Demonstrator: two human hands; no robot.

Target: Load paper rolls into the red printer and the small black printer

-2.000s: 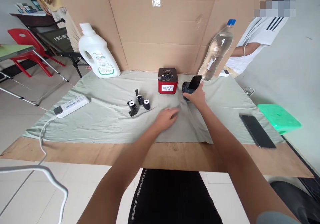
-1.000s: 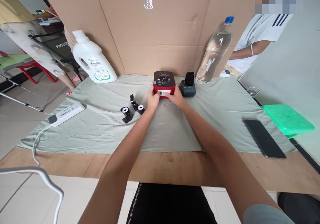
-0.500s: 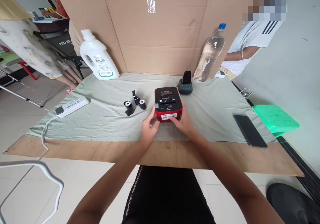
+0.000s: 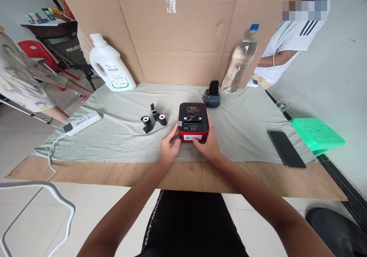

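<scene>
1. Far left on the grey-green cloth (image 4: 129,146) we see the white power strip (image 4: 84,123); the white jug (image 4: 113,69) stands behind it, near the cardboard screen (image 4: 183,31).
2. Next come the small black rolls (image 4: 146,124), which have stayed in their loose group, to the left of the hands and touched by neither.
3. Our left hand (image 4: 169,144) is at the left side of the red-and-black box (image 4: 192,121), with its fingers along the side and its thumb by the lower front corner.
4. The box is now between both hands, at the front middle of the cloth. One second ago it was further back, beside the dark device; since then it has come toward us. We judge that this makes it the thing in work, with its top in good view.
5. Our right hand (image 4: 210,144) holds the right side, its thumb across the front label. So the grip is as wide as the box; how firm, we cannot tell.
6. Behind, on the right, the dark device (image 4: 212,99) stands free of the hands, just beside the water bottle (image 4: 241,62).
7. Far right lies the phone (image 4: 286,149).
</scene>
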